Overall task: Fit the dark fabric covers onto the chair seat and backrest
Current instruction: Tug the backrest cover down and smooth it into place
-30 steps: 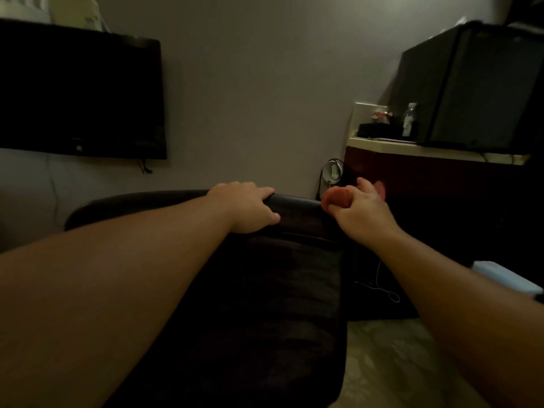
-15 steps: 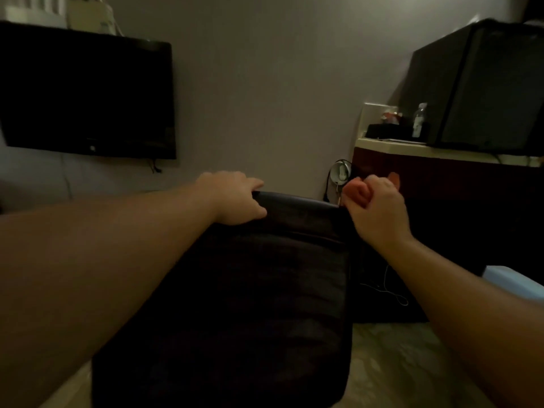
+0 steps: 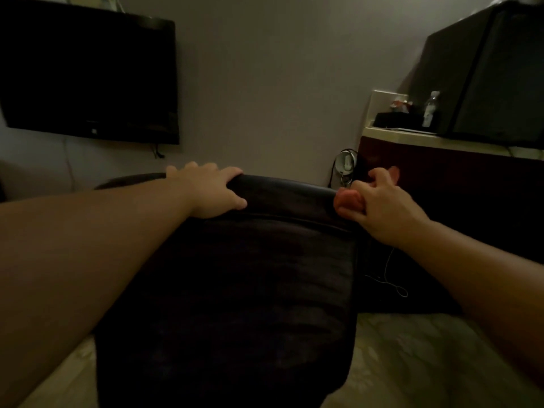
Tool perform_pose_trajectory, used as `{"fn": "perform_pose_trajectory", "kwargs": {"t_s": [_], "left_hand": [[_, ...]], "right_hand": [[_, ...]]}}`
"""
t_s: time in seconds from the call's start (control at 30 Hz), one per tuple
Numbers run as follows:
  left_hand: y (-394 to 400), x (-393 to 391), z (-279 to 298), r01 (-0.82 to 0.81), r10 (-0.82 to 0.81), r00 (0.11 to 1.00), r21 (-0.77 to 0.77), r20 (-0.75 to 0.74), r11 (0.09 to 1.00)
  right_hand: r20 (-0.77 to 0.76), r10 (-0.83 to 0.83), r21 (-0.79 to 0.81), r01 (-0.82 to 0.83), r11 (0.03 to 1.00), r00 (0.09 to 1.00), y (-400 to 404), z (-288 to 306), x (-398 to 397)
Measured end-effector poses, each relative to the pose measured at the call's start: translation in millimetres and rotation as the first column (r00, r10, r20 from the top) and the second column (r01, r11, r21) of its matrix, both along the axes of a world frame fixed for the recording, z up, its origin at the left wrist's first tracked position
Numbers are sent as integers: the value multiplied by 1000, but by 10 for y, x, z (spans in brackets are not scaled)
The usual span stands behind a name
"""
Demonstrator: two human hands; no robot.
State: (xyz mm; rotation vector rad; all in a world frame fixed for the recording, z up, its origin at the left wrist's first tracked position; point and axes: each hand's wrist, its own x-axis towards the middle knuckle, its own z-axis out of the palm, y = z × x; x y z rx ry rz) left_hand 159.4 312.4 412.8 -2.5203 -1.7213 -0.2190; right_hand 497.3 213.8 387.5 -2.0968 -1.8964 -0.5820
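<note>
The dark fabric cover (image 3: 241,290) hangs over the chair backrest (image 3: 282,187), directly below the camera, filling the middle of the view from the top edge of the backrest down to the bottom of the frame. A seam runs across it just under the top edge. Whether the fabric is pulled fully down cannot be told in the dim light.

The left hand (image 3: 210,191) lies on the top edge of the backrest toward its left end, its grip wrapped over the rim: fingers go over the far side and the thumb presses on the near face of the cover. The right hand (image 3: 379,201) is at the right corner of the top edge, its grip clenched, fingers curled in at the corner of the cover; whether it actually pinches fabric is not clear.

Below the chair lies a pale patterned floor (image 3: 412,357). On the wall to the left hangs a dark television (image 3: 88,75). To the right stands a table (image 3: 441,139) with a light top, carrying a big dark box-like appliance (image 3: 485,72), a small bottle (image 3: 430,108) and a low dark object (image 3: 394,119). A thin white cable (image 3: 388,278) trails beside the chair.
</note>
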Motion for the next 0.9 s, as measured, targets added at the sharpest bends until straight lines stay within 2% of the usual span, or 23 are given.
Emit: {"fn": "perform_pose_trajectory", "kwargs": {"t_s": [0.07, 0.17, 0.27, 0.47, 0.53, 0.63, 0.73, 0.83, 0.9], "left_hand": [[16, -6, -10, -2, 2, 1000, 1, 6, 1000], [37, -35, -22, -6, 6, 1000, 7, -5, 1000], [21, -11, -10, -3, 3, 1000, 0, 1, 1000], [34, -3, -31, 6, -6, 1000, 22, 13, 1000], [28, -36, -37, 12, -13, 1000, 29, 19, 999], [18, -68, -58, 19, -20, 1000, 43, 24, 999], [13, -65, -62, 25, -26, 999, 42, 22, 999], [17, -66, -52, 34, -35, 999, 32, 24, 999], [26, -71, -58, 38, -39, 999, 35, 20, 999]], "right_hand": [[-65, -36, -18, 35, 999, 997, 63, -39, -78], [-247, -83, -97, 60, 993, 966, 97, -86, -104], [-322, -190, -209, 126, 970, 927, 128, 9, -52], [-456, -276, -353, 113, 929, 846, 139, 337, -126], [-418, -263, -363, 105, 926, 869, 153, 385, -134], [-165, -205, -351, 137, 926, 965, 171, 510, -113], [48, -141, -196, 148, 969, 989, 84, 618, -148], [101, -154, -73, 162, 984, 983, 19, 458, -225], [108, -174, -117, 187, 975, 979, -3, 286, -248]]}}
